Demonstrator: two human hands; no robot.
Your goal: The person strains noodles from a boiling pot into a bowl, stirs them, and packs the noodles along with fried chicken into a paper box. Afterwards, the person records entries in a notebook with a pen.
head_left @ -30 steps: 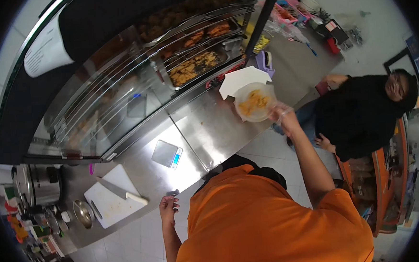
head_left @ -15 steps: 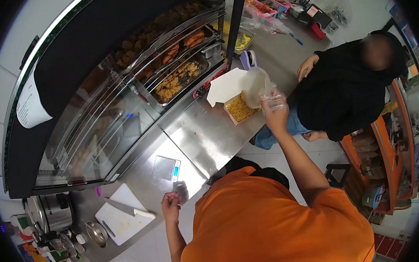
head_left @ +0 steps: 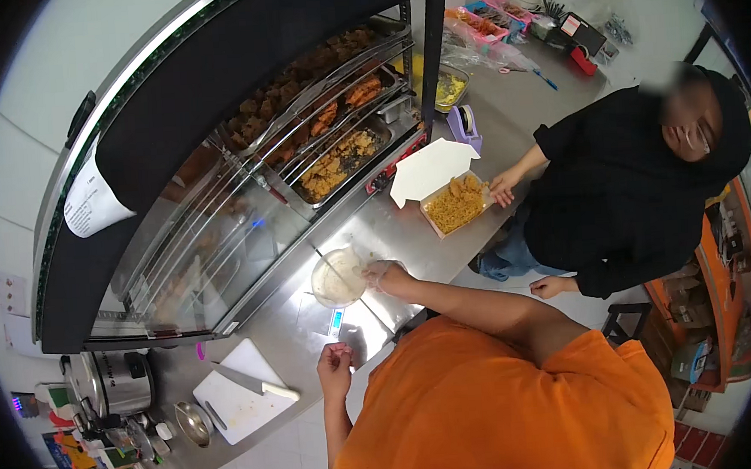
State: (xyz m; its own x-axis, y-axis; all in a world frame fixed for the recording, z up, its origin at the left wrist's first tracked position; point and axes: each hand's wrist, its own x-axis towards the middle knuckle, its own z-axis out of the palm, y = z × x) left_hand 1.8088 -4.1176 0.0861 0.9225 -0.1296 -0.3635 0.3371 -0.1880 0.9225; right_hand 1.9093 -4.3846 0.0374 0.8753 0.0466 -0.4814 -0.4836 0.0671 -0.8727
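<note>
At the far left of the steel counter [head_left: 410, 232] lie a white cutting board [head_left: 235, 398] with a knife [head_left: 255, 382] across it, a small metal bowl [head_left: 192, 423] and a rice cooker [head_left: 114, 386]; none of these is near a hand.

The left hand [head_left: 335, 363] hovers near the counter's front edge, beside a small scale with a blue strip [head_left: 336, 321]. Its fingers are curled loosely together and nothing visible sits between them; whether the tips pinch something tiny cannot be told.

Just right of that, the right hand [head_left: 380, 275] reaches across the counter to a clear plastic bowl [head_left: 338, 277] that sits just in front of the glass display case [head_left: 245, 217]. The bowl looks smeared and nearly emptied. The fingers appear closed on its right rim, thumb side up, though the exact grip is too small to read. Judging from this, the bowl is best handled by the rim with a firm pinch and kept level, so the residue stays inside, and steadied with the free hand if it slides on the slick steel.

Further right, an open white takeaway box [head_left: 441, 187] filled with yellow fried noodles or rice rests on the counter. Another person's hand [head_left: 503, 185] in a black sleeve touches its right edge, fingers spread flat. A purple tape dispenser [head_left: 464, 128] stands behind it.
</note>
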